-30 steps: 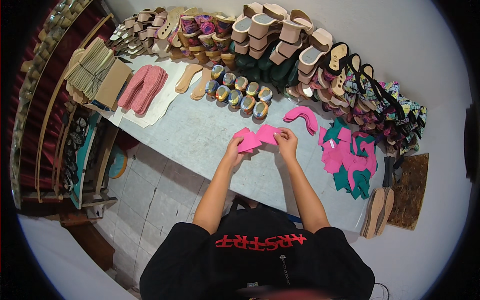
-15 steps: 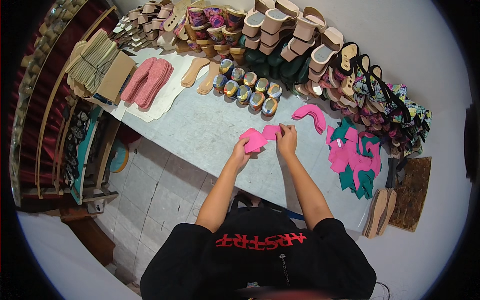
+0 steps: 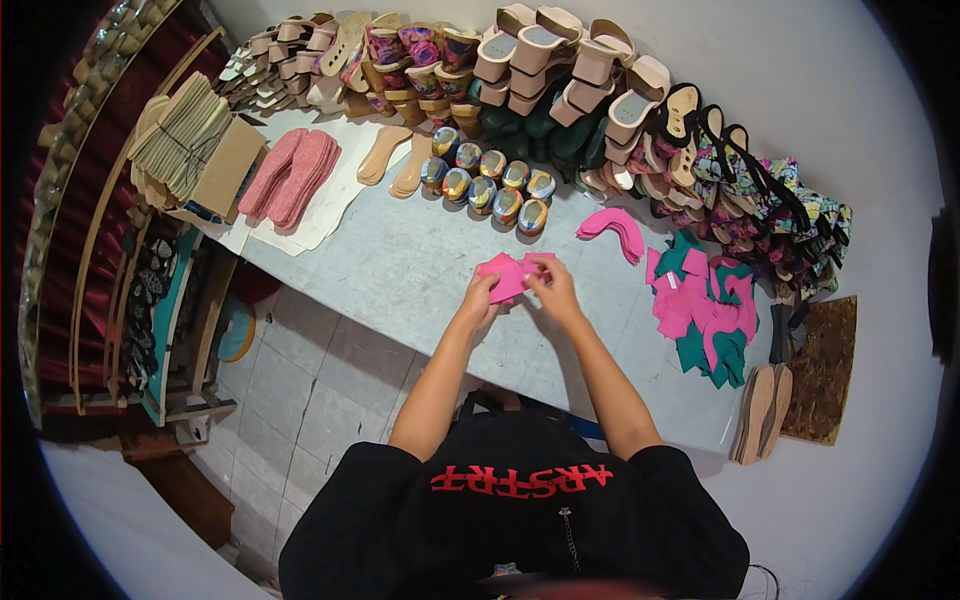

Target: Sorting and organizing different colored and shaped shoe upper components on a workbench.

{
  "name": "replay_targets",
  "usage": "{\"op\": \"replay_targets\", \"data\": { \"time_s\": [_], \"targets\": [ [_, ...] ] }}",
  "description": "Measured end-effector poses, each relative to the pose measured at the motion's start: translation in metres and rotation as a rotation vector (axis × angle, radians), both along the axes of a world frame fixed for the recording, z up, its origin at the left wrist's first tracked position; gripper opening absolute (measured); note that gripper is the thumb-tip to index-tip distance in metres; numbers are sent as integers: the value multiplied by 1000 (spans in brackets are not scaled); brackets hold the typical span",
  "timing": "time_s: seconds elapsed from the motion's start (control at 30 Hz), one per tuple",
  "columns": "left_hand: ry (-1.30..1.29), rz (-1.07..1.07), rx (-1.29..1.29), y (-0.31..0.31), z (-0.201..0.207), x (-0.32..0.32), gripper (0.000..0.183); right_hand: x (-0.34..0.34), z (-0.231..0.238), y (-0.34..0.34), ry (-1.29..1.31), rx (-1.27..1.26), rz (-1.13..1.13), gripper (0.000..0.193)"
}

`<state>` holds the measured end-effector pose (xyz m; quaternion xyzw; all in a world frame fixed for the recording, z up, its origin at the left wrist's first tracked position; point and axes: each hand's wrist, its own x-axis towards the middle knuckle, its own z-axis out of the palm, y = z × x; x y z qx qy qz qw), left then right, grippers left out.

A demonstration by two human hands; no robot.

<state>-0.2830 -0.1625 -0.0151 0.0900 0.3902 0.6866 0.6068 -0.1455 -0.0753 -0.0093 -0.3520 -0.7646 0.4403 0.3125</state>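
Between my hands, above the grey-topped table, are flat pink cut pieces that look like fabric or thin sheet. My left hand is closed on a small stack of them, thumb on top. At the stack's right edge, my right hand has its fingers curled in a pinch against a pink piece, partly hidden by those fingers. To the right lies a loose pile of pink and green cut pieces. A neat stack of curved pink strips rests just beyond my right hand.
Colourful rounded heel-like blocks stand in rows ahead. Sandals and wedge soles are heaped along the wall. Red insoles, tan soles and a box of tied soles lie left. Beige soles sit at the right edge.
My right hand has shifted left toward my left hand, bringing the single pink piece up against the stack. My left hand keeps its hold. The whole view has shifted slightly.
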Motion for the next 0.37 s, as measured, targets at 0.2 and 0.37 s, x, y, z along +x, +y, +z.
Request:
{"op": "replay_targets", "data": {
  "time_s": [0.2,0.37],
  "targets": [
    [-40,-4,66,13,22,14,32,-15,25,-35,105,42,-320,27],
    [-79,4,37,25,22,20,41,-8,21,-39,102,63,-474,18]
  ]
}}
